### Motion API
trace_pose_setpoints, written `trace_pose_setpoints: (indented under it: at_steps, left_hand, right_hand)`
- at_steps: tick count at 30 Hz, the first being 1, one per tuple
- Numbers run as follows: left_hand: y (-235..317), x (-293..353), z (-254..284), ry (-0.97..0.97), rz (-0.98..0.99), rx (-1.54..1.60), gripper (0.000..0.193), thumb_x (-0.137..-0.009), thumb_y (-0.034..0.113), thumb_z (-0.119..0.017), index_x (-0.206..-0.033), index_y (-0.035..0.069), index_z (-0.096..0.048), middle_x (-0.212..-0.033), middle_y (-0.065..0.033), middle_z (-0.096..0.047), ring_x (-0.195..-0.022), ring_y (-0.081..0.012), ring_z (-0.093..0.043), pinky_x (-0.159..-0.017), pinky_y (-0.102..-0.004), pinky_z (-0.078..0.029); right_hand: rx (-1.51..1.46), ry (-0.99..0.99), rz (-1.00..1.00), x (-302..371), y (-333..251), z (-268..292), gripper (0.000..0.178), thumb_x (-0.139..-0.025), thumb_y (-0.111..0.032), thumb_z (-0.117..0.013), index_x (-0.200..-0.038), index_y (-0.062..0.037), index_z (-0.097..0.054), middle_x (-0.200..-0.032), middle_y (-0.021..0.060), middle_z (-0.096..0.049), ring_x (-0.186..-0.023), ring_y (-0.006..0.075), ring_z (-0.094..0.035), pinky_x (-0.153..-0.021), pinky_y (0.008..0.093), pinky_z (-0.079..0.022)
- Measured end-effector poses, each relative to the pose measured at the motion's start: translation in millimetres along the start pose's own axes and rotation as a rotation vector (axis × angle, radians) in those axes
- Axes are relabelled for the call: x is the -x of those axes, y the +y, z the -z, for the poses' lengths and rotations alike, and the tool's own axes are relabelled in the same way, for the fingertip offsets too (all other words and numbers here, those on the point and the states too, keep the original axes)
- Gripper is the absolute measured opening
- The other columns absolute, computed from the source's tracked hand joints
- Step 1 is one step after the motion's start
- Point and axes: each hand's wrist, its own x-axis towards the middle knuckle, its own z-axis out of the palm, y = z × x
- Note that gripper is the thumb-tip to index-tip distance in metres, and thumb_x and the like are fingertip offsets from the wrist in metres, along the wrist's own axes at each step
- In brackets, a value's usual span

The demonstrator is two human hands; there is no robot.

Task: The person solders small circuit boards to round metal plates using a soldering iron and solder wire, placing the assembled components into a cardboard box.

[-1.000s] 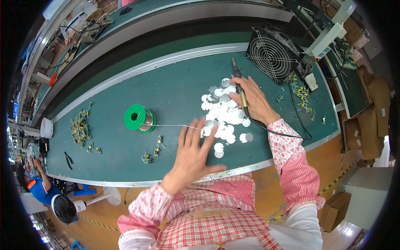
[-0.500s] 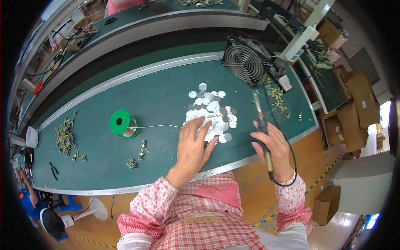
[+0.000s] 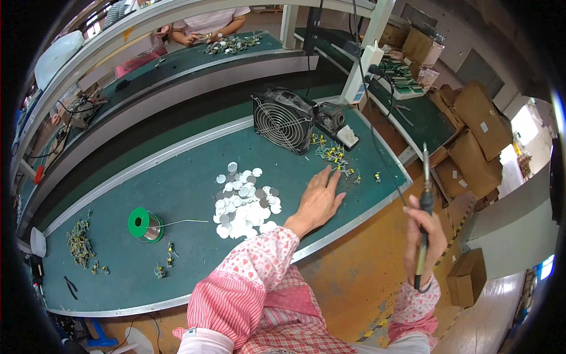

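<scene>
My left hand [image 3: 318, 202] reaches over the green bench with its fingers stretched and apart, its fingertips at the near edge of a loose pile of small yellow-and-green wired components [image 3: 333, 154]. Whether it touches any of them I cannot tell. Off the bench's right front edge, my right hand [image 3: 429, 239] grips a soldering iron [image 3: 425, 203] upright, tip pointing up. Left of my left forearm lies a heap of round silver discs [image 3: 244, 203]. A green spool of solder wire [image 3: 141, 225] stands farther left, a length of wire sticking out toward the discs.
A black fan with a wire guard [image 3: 283, 124] stands at the back, beside a soldering iron stand with a pale sponge [image 3: 346, 137]. More components [image 3: 80, 241] and black-handled pliers [image 3: 71, 288] lie at the left. Another person's hands [image 3: 203, 38] work at the bench beyond.
My left hand has left the solder wire and moved right to the component pile. My right hand has carried the soldering iron right, off the bench. The whole view has shifted.
</scene>
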Motion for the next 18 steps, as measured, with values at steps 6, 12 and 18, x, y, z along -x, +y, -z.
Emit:
trace_pose_setpoints:
  at_steps: [6,12,18]
  left_hand:
    - [28,39,44,0.051,-0.124,0.099,0.044,-0.079,0.014,-0.068,-0.120,0.005,-0.053,-0.125,-0.0187,-0.049,-0.114,-0.0354,-0.049,-0.095,-0.0440,-0.040]
    - [10,158,125,0.319,0.242,-0.198,0.020,-0.073,0.011,-0.073,-0.094,0.011,-0.069,-0.092,-0.0059,-0.064,-0.086,-0.0246,-0.058,-0.078,-0.0356,-0.046]
    - [-22,221,194,0.437,0.635,-0.742,0.022,-0.077,0.009,-0.070,-0.098,0.008,-0.063,-0.095,-0.0083,-0.060,-0.084,-0.0265,-0.055,-0.076,-0.0372,-0.039]
  right_hand:
    - [-0.120,-0.140,-0.189,38,-20,-32,0.019,-0.082,0.007,-0.061,-0.099,-0.0020,-0.063,-0.099,0.0201,-0.067,-0.089,0.0283,-0.067,-0.078,0.0325,-0.053]
    - [-0.275,-0.335,-0.081,21,-58,-52,0.023,-0.078,0.007,-0.064,-0.100,-0.0002,-0.063,-0.099,0.0190,-0.067,-0.077,0.0299,-0.065,-0.069,0.0343,-0.052]
    - [-0.522,-0.305,-0.099,48,-80,-128,0.020,-0.081,0.007,-0.062,-0.099,-0.0008,-0.063,-0.096,0.0167,-0.067,-0.076,0.0290,-0.064,-0.067,0.0331,-0.051]
